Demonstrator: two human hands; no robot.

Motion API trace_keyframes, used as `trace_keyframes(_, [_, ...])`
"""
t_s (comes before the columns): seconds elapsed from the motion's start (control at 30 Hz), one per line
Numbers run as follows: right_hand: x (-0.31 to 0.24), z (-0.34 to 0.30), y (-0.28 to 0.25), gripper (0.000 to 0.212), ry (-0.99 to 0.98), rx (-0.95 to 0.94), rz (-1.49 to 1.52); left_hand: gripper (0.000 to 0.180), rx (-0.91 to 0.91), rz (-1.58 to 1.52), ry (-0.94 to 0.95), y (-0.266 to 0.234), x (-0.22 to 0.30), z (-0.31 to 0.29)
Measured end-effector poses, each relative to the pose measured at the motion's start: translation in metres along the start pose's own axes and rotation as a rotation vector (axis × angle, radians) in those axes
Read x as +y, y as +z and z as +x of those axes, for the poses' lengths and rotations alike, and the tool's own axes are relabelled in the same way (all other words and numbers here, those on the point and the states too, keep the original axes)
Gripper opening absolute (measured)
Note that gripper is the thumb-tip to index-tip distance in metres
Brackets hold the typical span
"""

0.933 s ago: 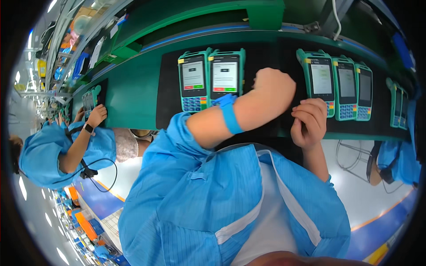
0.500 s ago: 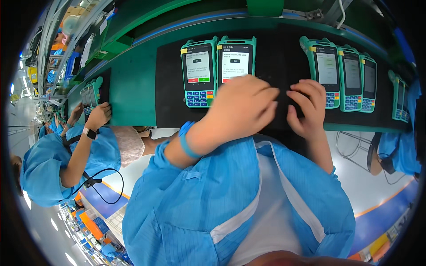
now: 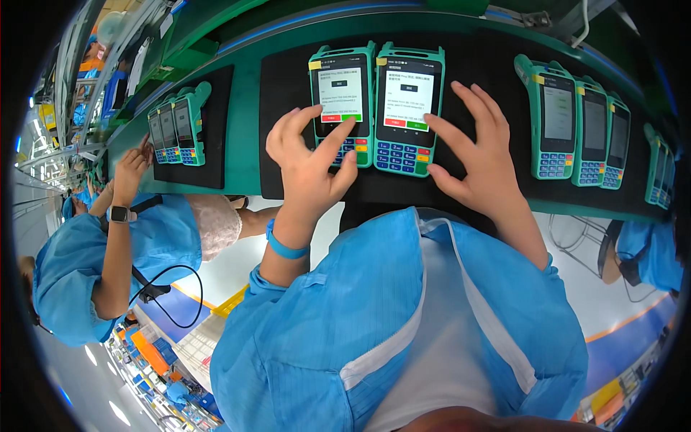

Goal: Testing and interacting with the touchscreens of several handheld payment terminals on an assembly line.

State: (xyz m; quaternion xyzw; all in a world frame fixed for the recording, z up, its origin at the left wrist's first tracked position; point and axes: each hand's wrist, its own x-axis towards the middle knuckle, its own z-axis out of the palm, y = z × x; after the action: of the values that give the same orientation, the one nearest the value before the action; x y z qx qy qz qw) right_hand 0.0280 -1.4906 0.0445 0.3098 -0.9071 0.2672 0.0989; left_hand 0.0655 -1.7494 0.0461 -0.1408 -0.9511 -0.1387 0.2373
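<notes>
Two green handheld payment terminals lie side by side in front of me on a black mat [image 3: 277, 86], screens lit white with a red and a green button. Over the left payment terminal [image 3: 340, 92] hovers my left hand [image 3: 306, 162], fingers spread; a fingertip is at the green button, and the hand hides part of the keypad. At the right payment terminal [image 3: 409, 97], my right hand [image 3: 479, 155] is spread too, its index fingertip at that screen's green button and its thumb beside the keypad's lower right corner. Neither hand grips anything.
Right of my hand stand several more terminals, the nearest one [image 3: 554, 122] with its screen lit. Another group of terminals [image 3: 180, 126] is at the far left, by a co-worker's hand [image 3: 129, 173]. A green bench [image 3: 241, 144] runs across; another person in blue [image 3: 644, 241] is at the right.
My left hand has moved left and down, uncovering the right terminal's screen. My right hand has opened out to that terminal's edge. The view has shifted slightly; the co-worker's hands moved off their terminals.
</notes>
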Motion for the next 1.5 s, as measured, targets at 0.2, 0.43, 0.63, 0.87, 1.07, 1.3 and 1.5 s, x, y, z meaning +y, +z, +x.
trace_keyframes(0.2, [0.015,-0.005,0.001,0.067,0.14,0.044,0.336,0.038,-0.003,-0.077,-0.07,0.001,-0.012,0.0])
trace_keyframes(0.43, [0.022,-0.004,0.006,0.059,0.126,0.054,0.378,0.049,0.066,-0.055,-0.395,0.011,-0.053,-0.009])
trace_keyframes(0.63, [0.02,-0.004,0.005,0.058,0.16,0.028,0.405,0.052,-0.042,-0.036,-0.613,0.01,-0.064,-0.014])
trace_keyframes(0.87, [0.021,-0.004,0.0,0.065,0.069,0.044,0.365,0.05,-0.071,-0.195,-0.832,-0.005,-0.089,0.003])
trace_keyframes(1.07, [0.018,-0.003,0.004,0.074,-0.019,0.068,0.306,0.035,-0.092,-1.017,-1.144,-0.03,-0.112,0.012])
trace_keyframes(1.3, [0.011,-0.017,0.009,0.079,0.064,0.068,0.418,0.03,-0.204,-0.893,-0.868,-0.023,-0.155,0.019])
trace_keyframes(1.5, [0.009,-0.021,-0.014,0.072,0.136,0.037,0.472,0.032,-0.117,-0.922,-0.921,-0.006,-0.154,0.01])
